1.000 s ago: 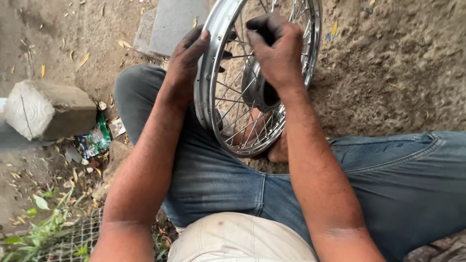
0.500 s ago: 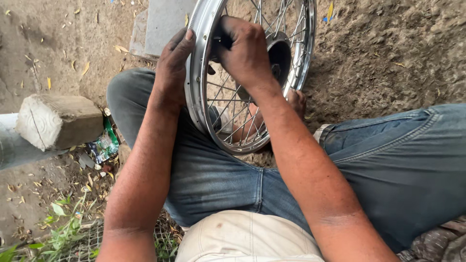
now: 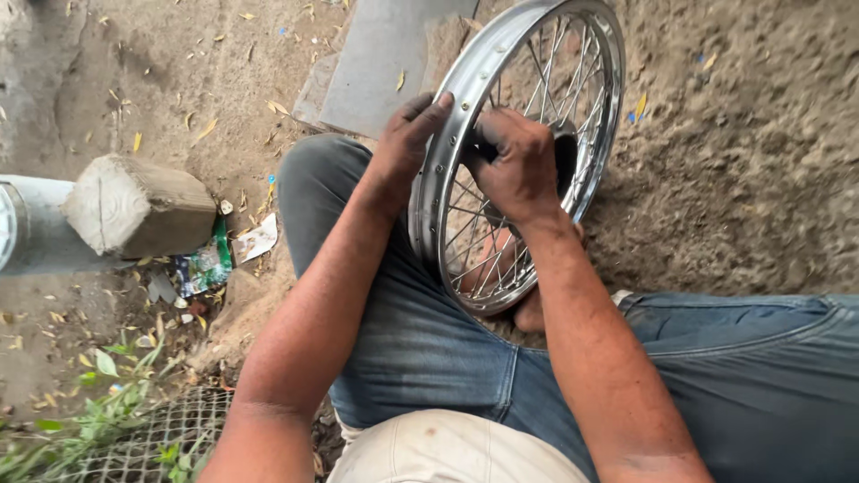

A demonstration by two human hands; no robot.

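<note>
A spoked wheel (image 3: 514, 156) is held upright on edge between the knees of a seated person, its plane running away from the body. The left hand (image 3: 404, 152) is clasped over the near outer side of the chrome rim (image 3: 440, 170), fingers curled on the metal. The right hand (image 3: 517, 165), closed inside the wheel among the spokes (image 3: 474, 241), lies nearer the hub (image 3: 565, 161); what it grips cannot be told.

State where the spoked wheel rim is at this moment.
In the head view the spoked wheel rim stands on edge in the upper centre, between the person's jeans-clad legs, left hand on its outer edge, right hand among the spokes.
</note>
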